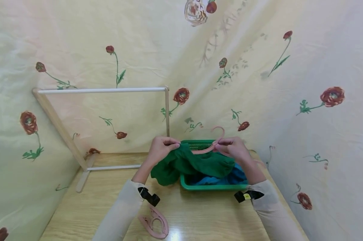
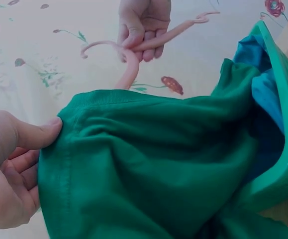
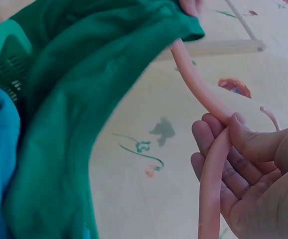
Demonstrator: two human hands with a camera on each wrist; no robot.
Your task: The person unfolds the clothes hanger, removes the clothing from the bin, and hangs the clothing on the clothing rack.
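Observation:
My left hand (image 1: 161, 150) pinches the edge of a green garment (image 1: 186, 164) between thumb and fingers, near its ribbed band in the left wrist view. The cloth hangs in folds partly over the basket. In my right hand (image 1: 233, 149) is a pink clothes hanger (image 3: 212, 181), held at its middle just below the hook (image 1: 222, 130). One arm of the hanger runs in under the garment's edge, and its tip is hidden by the cloth. The other arm is outside the garment, as the left wrist view shows.
Beneath the garment stands a green basket (image 1: 214, 188) with blue clothing (image 1: 210, 181) inside. A second pink hanger, folded up (image 1: 165, 227), lies on the wooden table (image 1: 217, 217) by my left forearm. At the back left rises a rack with wooden posts (image 1: 61, 129) and a white rail (image 1: 103, 90).

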